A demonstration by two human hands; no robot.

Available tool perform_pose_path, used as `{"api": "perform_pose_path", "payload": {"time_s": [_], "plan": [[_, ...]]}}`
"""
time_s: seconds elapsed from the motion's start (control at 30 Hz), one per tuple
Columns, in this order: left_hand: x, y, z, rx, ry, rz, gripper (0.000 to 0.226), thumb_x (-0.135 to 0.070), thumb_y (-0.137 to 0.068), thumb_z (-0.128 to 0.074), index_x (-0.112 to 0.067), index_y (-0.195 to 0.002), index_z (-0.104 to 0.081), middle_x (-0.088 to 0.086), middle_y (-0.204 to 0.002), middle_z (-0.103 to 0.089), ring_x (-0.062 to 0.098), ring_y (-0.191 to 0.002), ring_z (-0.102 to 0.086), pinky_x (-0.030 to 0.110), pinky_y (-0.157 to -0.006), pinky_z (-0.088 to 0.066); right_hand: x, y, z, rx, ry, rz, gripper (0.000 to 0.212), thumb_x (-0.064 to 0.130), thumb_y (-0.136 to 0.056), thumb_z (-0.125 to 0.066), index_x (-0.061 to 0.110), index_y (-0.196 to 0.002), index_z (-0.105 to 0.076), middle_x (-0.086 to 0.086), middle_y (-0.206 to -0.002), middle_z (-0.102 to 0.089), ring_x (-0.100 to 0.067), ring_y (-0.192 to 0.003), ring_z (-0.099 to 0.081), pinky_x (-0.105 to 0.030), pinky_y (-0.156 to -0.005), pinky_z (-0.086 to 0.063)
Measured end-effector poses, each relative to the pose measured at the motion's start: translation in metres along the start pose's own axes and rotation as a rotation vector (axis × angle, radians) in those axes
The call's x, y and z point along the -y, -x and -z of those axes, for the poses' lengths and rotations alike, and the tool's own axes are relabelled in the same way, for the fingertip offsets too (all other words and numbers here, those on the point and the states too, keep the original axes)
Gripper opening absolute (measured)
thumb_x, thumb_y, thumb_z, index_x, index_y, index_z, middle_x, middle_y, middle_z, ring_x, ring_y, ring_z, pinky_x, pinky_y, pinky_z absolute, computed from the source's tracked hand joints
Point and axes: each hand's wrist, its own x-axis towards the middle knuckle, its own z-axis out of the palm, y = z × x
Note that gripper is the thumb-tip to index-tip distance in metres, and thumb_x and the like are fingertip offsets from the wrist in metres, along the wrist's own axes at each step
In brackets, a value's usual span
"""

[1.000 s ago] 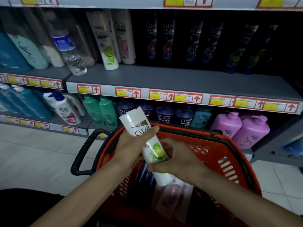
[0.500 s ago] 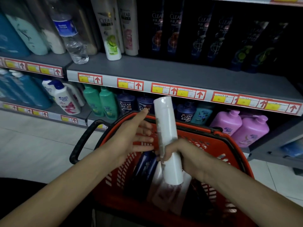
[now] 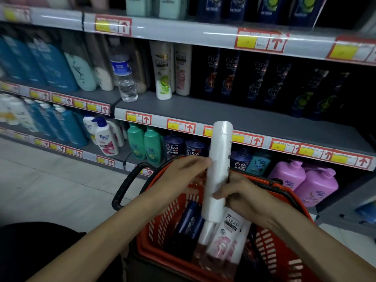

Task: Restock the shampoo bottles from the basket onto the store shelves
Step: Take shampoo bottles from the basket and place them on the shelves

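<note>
A white shampoo bottle (image 3: 217, 169) stands upright above the red basket (image 3: 282, 247), its plain back turned to me. My right hand (image 3: 242, 195) grips its lower half from the right. My left hand (image 3: 181, 176) has straight fingers whose tips touch the bottle's left side. Inside the basket lie a white Clear bottle with pink flowers (image 3: 227, 237) and a dark blue bottle (image 3: 189, 220). On the middle shelf (image 3: 223, 115) stand two matching white Clear bottles (image 3: 162, 70) beside dark Clear bottles (image 3: 254, 78).
A clear water bottle (image 3: 124, 78) stands at the middle shelf's left end. The lower shelf holds green bottles (image 3: 144, 143), dark Clear pump bottles (image 3: 183, 149) and pink jugs (image 3: 305, 184). The basket's black handle (image 3: 126, 184) sticks out left over the tiled floor.
My head tilted up, so more shelving shows. The bottle rose a little in my right hand, and my left hand's fingertips came back against its side.
</note>
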Motion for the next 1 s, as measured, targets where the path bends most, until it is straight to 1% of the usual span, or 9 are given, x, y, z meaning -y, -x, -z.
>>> {"api": "perform_pose_path", "payload": {"time_s": [0.07,0.13,0.2,0.33,0.47,0.6,0.73,0.87,1.0], "plan": [[-0.004,0.004,0.003,-0.001,-0.023,-0.054,0.025,-0.037,-0.098,-0.066,-0.025,-0.119,-0.073,0.004,-0.108,-0.076,0.011,-0.092,-0.074,0.027,-0.075,-0.062,0.007,0.001,-0.005,-0.033,0.109,0.017,0.065,-0.022,-0.080,-0.058,0.014,-0.135,-0.056,-0.008,-0.115,-0.074,-0.020,-0.107,-0.071,-0.034,-0.087,-0.057],[-0.006,0.005,0.006,-0.026,-0.074,-0.113,0.027,-0.037,-0.095,-0.070,-0.029,-0.121,-0.072,0.002,-0.109,-0.075,0.012,-0.099,-0.073,0.030,-0.081,-0.063,0.009,-0.001,-0.008,-0.080,0.235,0.060,0.067,-0.010,-0.081,-0.071,0.019,-0.138,-0.053,-0.004,-0.123,-0.072,-0.021,-0.116,-0.068,-0.044,-0.100,-0.054],[-0.008,0.004,0.012,-0.062,-0.080,-0.159,0.028,-0.033,-0.094,-0.073,-0.030,-0.122,-0.073,0.001,-0.108,-0.076,0.016,-0.103,-0.073,0.039,-0.092,-0.061,0.012,-0.005,-0.017,-0.144,0.322,0.102,0.072,0.007,-0.073,-0.085,0.022,-0.136,-0.054,-0.002,-0.124,-0.071,-0.020,-0.116,-0.068,-0.049,-0.103,-0.053],[-0.013,0.000,0.028,-0.149,0.058,-0.213,0.027,-0.024,-0.097,-0.070,-0.017,-0.123,-0.075,0.002,-0.108,-0.079,0.021,-0.103,-0.075,0.041,-0.091,-0.060,0.025,-0.019,-0.046,-0.374,0.414,0.243,0.068,0.005,-0.065,-0.095,0.018,-0.121,-0.058,-0.004,-0.111,-0.071,-0.009,-0.093,-0.072,-0.031,-0.081,-0.061],[-0.017,-0.010,0.042,-0.231,0.216,-0.197,0.023,-0.024,-0.098,-0.069,-0.015,-0.118,-0.076,0.010,-0.109,-0.079,0.031,-0.105,-0.074,0.053,-0.099,-0.057,0.033,-0.039,-0.072,-0.476,0.475,0.374,0.069,0.012,-0.060,-0.098,0.019,-0.116,-0.058,0.002,-0.102,-0.072,-0.007,-0.086,-0.072,-0.032,-0.076,-0.062],[-0.026,-0.014,0.056,-0.271,0.359,-0.149,0.021,-0.024,-0.100,-0.066,-0.013,-0.115,-0.077,0.013,-0.109,-0.078,0.031,-0.104,-0.074,0.047,-0.097,-0.058,0.039,-0.054,-0.085,-0.455,0.495,0.445,0.065,0.011,-0.064,-0.096,0.021,-0.117,-0.059,0.002,-0.101,-0.073,-0.008,-0.086,-0.071,-0.032,-0.077,-0.062],[-0.030,-0.020,0.068,-0.343,0.451,-0.131,0.023,-0.026,-0.103,-0.060,-0.013,-0.110,-0.077,0.016,-0.106,-0.078,0.030,-0.093,-0.072,0.048,-0.091,-0.056,0.043,-0.067,-0.085,-0.384,0.403,0.404,0.060,0.008,-0.069,-0.093,0.023,-0.117,-0.062,-0.005,-0.099,-0.076,-0.019,-0.090,-0.074,-0.037,-0.080,-0.062],[-0.037,-0.027,0.082,-0.389,0.467,-0.146,0.025,-0.022,-0.104,-0.058,-0.007,-0.117,-0.072,0.018,-0.111,-0.076,0.028,-0.093,-0.071,0.045,-0.090,-0.057,0.051,-0.079,-0.094,-0.311,0.344,0.312,0.039,0.012,-0.076,-0.089,0.010,-0.109,-0.070,-0.008,-0.092,-0.079,-0.025,-0.089,-0.077,-0.032,-0.079,-0.062],[-0.043,-0.044,0.101,-0.439,0.440,-0.164,0.015,-0.021,-0.104,-0.059,-0.010,-0.107,-0.068,0.011,-0.098,-0.074,0.023,-0.086,-0.069,0.036,-0.081,-0.056,0.055,-0.105,-0.102,-0.268,0.339,0.308,0.027,0.007,-0.083,-0.082,0.005,-0.108,-0.073,-0.010,-0.093,-0.079,-0.029,-0.089,-0.077,-0.046,-0.086,-0.062]]}}
